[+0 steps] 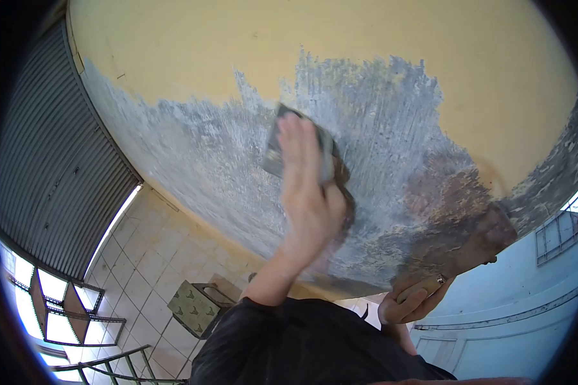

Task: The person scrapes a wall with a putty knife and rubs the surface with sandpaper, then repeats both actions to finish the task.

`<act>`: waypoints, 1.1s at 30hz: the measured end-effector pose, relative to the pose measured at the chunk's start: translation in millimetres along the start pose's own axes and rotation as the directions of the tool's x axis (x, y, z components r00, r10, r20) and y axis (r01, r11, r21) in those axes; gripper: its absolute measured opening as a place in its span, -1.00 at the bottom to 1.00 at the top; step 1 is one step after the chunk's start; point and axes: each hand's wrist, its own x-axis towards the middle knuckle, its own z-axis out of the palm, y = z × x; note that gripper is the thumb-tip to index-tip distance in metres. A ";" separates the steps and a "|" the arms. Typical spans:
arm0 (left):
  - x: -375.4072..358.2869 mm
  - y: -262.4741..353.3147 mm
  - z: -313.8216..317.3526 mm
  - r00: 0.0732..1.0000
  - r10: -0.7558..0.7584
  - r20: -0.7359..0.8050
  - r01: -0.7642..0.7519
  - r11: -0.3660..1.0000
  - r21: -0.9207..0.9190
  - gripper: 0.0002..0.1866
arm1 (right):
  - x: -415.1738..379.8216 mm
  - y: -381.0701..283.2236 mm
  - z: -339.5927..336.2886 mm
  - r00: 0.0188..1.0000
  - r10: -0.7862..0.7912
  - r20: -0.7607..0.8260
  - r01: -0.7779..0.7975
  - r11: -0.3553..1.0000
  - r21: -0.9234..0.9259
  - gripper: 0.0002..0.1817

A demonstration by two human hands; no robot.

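My left hand [311, 192] lies against the wall [494, 77], fingers stretched along a flat grey rectangular tool [275, 151] pressed onto it. Motion blurs the hand and the tool; the palm hides any handle. Around it the yellow paint gives way to a rough, streaky grey-white coat [379, 109]. At lower right, my right hand [414, 303] grips the pale handle of a plastering trowel [478, 244], its broad brownish blade tilted up to the right, overlapping the dark, patchy lower wall in this view.
A corrugated roller shutter [51, 154] stands at left. On the tiled floor [128, 276] sits a green patterned box [196, 309]. Metal frames with brown panels [77, 308] and a green rail [119, 366] are at lower left. A light blue wall [494, 327] runs along the right.
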 end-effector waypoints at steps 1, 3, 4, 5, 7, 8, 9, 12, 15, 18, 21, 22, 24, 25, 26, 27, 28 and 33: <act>11.2 -16.6 -8.3 0.999 -0.037 -0.041 0.038 0.999 0.032 -0.25 | -1.7 2.3 -1.3 1.000 -0.016 -0.002 0.016 1.000 -0.021 -0.25; 37.3 -31.3 -17.9 0.971 -0.195 -0.136 0.193 0.981 -0.027 -0.26 | -3.1 12.1 -5.7 0.999 0.011 -0.030 -0.010 0.999 0.038 -0.26; 32.5 -26.9 -13.6 0.972 -0.192 -0.132 0.191 0.981 -0.021 -0.26 | 3.8 7.3 -4.0 0.999 0.024 -0.039 -0.022 0.998 0.059 -0.26; 22.4 -16.6 -3.2 0.987 -0.097 -0.128 0.099 0.995 0.008 -0.25 | 17.5 1.1 -4.1 0.943 -0.325 0.077 0.325 0.839 -0.437 -0.28; -1.4 13.5 5.4 1.000 0.027 0.015 -0.027 0.999 0.037 -0.20 | 18.9 5.0 2.0 0.775 -0.537 0.334 0.566 0.353 -0.745 -0.31; -11.6 22.5 11.2 0.998 0.042 0.047 -0.041 0.999 -0.035 -0.17 | 0.9 19.9 1.2 0.847 -0.463 0.262 0.509 0.561 -0.653 -0.33; -8.6 15.1 8.6 0.998 0.055 0.017 -0.055 0.998 -0.013 -0.22 | -2.4 21.4 0.3 0.878 -0.412 0.244 0.471 0.652 -0.594 -0.35; 28.2 -22.9 -11.8 0.999 -0.026 -0.023 0.026 1.000 -0.009 -0.21 | 14.2 11.8 8.5 0.884 -0.421 0.202 0.440 0.603 -0.665 -0.35; 21.6 -12.4 -2.9 0.998 -0.041 -0.040 0.041 0.999 -0.001 -0.16 | 35.1 12.0 3.0 0.642 -0.671 0.372 0.688 0.289 -0.666 -0.34; -0.3 9.8 6.2 1.000 0.015 0.010 -0.015 0.999 -0.042 -0.14 | 2.3 21.8 7.5 0.937 -0.338 0.084 0.348 0.905 -0.245 -0.33; 22.8 -18.8 -3.5 0.996 0.070 -0.048 -0.069 0.998 0.009 -0.15 | 10.3 17.1 4.6 0.921 -0.377 0.103 0.385 0.830 -0.403 -0.32; 26.1 -21.7 -5.7 0.997 0.063 -0.040 -0.063 0.998 0.010 -0.15 | 17.2 13.2 1.9 0.863 -0.471 0.182 0.485 0.676 -0.554 -0.32; 30.3 -22.8 -6.0 0.995 0.065 -0.069 -0.062 0.997 0.039 -0.17 | 22.4 9.8 0.0 0.758 -0.567 0.323 0.587 0.377 -0.716 -0.31; 14.2 -16.6 -0.9 0.998 0.027 -0.061 -0.025 0.999 0.035 -0.19 | 22.1 9.1 0.0 0.718 -0.590 0.369 0.604 0.264 -0.752 -0.31; -2.0 -14.5 2.3 0.997 0.035 -0.065 -0.033 0.999 0.031 -0.19 | 14.6 6.2 0.2 0.800 -0.519 0.300 0.554 0.451 -0.700 -0.37; -11.2 -9.5 2.2 0.999 0.045 -0.017 -0.045 0.999 0.009 -0.19 | 14.8 6.5 2.2 0.836 -0.476 0.273 0.523 0.537 -0.662 -0.40; -15.9 -8.6 2.3 0.998 0.051 0.031 -0.051 0.999 -0.011 -0.18 | 15.2 6.5 4.3 0.868 -0.432 0.245 0.483 0.619 -0.620 -0.42; 38.1 -21.9 -6.0 0.989 0.146 -0.032 -0.145 0.988 0.049 -0.14 | 1.5 28.1 -1.9 0.793 -0.555 0.251 0.584 0.574 -0.575 -0.49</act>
